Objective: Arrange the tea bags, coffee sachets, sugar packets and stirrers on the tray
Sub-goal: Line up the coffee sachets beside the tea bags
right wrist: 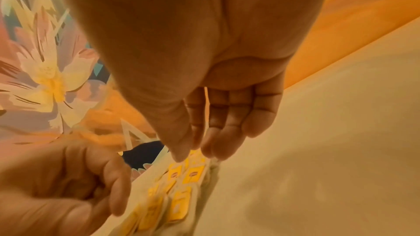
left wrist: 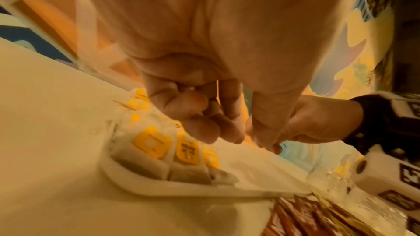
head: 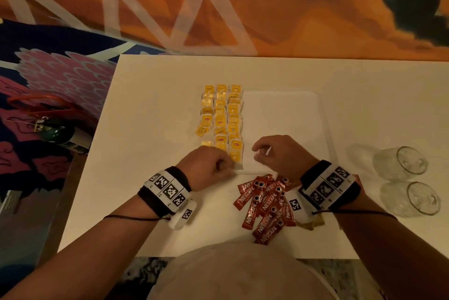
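Observation:
Yellow-tagged tea bags [head: 221,117] [left wrist: 152,142] [right wrist: 179,202] lie in three columns on the left part of the white tray [head: 291,117] [left wrist: 181,188]. My left hand [head: 227,166] [left wrist: 238,137] hovers at the near end of those columns, over the tray's near-left corner. Its fingers are curled in, and nothing shows in them. My right hand [head: 260,154] [right wrist: 195,151] is just to its right over the tray's near edge, fingers fairly straight, thumb close to them, holding nothing. Red coffee sachets [head: 264,205] [left wrist: 306,218] lie heaped on the table in front of the tray.
Two clear glasses [head: 401,163] [head: 413,199] lie on their sides at the table's right. A few tan packets [head: 313,223] peek out under my right wrist. A green bottle [head: 58,133] lies beside the table on the left. The tray's right part is bare.

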`<state>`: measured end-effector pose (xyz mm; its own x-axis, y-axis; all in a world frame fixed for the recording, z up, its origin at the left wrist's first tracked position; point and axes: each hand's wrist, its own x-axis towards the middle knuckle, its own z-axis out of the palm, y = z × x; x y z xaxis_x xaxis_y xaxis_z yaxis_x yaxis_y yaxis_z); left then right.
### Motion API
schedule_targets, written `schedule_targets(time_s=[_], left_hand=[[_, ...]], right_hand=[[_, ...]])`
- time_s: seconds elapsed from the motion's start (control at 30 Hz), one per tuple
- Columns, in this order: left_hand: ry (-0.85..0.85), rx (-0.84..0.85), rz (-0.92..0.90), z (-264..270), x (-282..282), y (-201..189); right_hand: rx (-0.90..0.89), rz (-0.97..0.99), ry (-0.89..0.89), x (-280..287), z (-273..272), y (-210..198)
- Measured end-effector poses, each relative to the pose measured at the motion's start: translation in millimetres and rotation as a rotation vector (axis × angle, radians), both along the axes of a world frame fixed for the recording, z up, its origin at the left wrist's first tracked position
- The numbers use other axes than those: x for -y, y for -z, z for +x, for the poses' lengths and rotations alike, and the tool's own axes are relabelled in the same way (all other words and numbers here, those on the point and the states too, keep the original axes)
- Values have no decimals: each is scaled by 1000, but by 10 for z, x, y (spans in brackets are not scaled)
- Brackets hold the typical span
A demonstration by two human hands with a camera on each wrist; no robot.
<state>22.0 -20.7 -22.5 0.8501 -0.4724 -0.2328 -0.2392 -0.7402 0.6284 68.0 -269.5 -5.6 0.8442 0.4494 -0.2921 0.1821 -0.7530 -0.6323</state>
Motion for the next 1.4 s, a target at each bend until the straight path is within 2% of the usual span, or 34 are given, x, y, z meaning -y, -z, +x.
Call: schedule_targets(time_s=[0.1,0.27,0.4,0.53,0.67,1.0,1.13,1.23,1.4], left_hand=[[23,-45,57,-93,155,19],[87,-38,233,-206,439,106],[134,13,333,-268,606,115],[117,37,361,-298,754,121],[59,60,388,-336,893,121],[-126,-89,293,-324,1014,167],[-204,-191,253,-294,992,152],[-252,-243,173,-269,952,139],[-332,-354,-61,-246,863,71]], right_hand=[[21,-72,-31,222,-82,-66],[35,-344,-130,542,-296,-114],[-30,-355,-250,588,-495,-55],[33,-332,-392,562,-638,41],[41,-343,-436,508,-622,105],[141,-334,-401,566,-536,219],[114,-281,-365,603,-535,240],[65,-222,-345,637,-504,228],[31,-149,-321,736,-431,198]])
